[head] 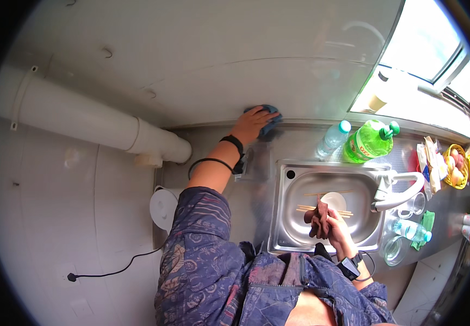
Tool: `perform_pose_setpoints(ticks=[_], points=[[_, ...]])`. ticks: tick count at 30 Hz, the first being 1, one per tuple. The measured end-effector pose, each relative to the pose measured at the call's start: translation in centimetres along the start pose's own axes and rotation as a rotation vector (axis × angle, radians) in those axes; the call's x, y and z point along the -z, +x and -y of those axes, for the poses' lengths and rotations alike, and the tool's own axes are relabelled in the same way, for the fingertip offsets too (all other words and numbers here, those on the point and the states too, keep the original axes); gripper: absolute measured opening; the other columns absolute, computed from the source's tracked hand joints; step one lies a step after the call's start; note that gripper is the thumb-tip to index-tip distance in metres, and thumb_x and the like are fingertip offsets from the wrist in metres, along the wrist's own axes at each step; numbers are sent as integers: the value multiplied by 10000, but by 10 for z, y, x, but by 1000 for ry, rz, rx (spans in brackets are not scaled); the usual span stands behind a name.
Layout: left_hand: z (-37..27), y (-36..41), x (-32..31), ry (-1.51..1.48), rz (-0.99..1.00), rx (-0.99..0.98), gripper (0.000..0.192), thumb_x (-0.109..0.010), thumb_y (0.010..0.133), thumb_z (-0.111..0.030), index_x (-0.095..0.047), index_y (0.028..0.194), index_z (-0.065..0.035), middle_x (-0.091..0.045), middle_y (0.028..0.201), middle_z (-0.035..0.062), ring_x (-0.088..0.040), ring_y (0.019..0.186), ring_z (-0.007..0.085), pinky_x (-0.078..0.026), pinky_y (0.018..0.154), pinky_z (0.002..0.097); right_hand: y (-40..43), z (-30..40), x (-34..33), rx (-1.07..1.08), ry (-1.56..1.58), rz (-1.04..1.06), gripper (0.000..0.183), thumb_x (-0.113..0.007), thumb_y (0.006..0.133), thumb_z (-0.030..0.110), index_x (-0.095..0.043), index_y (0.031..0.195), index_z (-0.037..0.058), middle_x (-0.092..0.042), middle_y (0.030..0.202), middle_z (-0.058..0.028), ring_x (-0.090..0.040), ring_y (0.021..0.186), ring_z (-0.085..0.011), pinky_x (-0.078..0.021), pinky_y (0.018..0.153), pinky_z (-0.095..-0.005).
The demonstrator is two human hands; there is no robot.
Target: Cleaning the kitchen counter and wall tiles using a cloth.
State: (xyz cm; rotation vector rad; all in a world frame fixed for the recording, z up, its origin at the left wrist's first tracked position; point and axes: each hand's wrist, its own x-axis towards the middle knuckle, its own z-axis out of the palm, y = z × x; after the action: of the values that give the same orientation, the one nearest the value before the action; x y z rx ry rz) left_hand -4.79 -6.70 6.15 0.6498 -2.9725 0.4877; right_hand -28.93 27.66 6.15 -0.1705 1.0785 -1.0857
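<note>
My left hand (252, 122) presses a blue cloth (270, 124) against the foot of the wall, where it meets the back edge of the steel counter. My right hand (337, 228) grips a crumpled brown cloth (321, 222) over the stainless steel sink (290, 228). Beneath and beside that cloth, a small white dish (336, 200) and several wooden chopsticks (347, 213) lie in the basin. The dish is partly hidden by the cloth and hand.
Behind the sink stand a clear plastic bottle (333, 139) and a green detergent bottle (368, 142). A white faucet (406, 179) arches at its right, near glasses (394, 250), a lying bottle (410, 230), a green cloth (428, 224) and a yellow fruit basket (447, 179). A white pipe (84, 110) runs along the left.
</note>
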Motion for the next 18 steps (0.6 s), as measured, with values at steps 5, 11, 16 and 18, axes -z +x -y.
perform_pose_setpoints(ticks=[5,11,16,18], points=[[19,-44,24,72,66,127,383,-490,822,-91,-540,1201,-109,-358,1392,-59,-446,1135,153,-255,1060,355,-1,-5,2,-6,44,3,301,-386,847,28,-454,1138,-13,-585,850,-127,-604,737,-222,-517,627,-305],[-10,-54,13,-163,-114,678,524,-568,779,-144,-452,1288,-92,-226,1458,100,-242,1319,315,-249,1061,408,6,-20,10,-16,50,-18,315,-393,833,-2,-463,1140,-13,-583,926,-131,-615,769,-198,-509,662,-283],[-37,16,-8,-800,-786,1138,567,-527,856,-233,-317,1355,-66,-238,1435,161,-283,1283,353,-273,1042,356,16,-23,13,-62,5,49,376,-411,852,18,-425,1228,2,-564,1046,-141,-615,879,-236,-515,777,-331],[-42,58,12,-1521,-1071,1445,531,-492,903,-334,-324,1346,-95,-300,1404,100,-349,1254,238,-278,1033,295,13,-17,6,-60,-5,54,359,-420,854,28,-429,1212,3,-567,1033,-135,-617,866,-227,-514,765,-321]])
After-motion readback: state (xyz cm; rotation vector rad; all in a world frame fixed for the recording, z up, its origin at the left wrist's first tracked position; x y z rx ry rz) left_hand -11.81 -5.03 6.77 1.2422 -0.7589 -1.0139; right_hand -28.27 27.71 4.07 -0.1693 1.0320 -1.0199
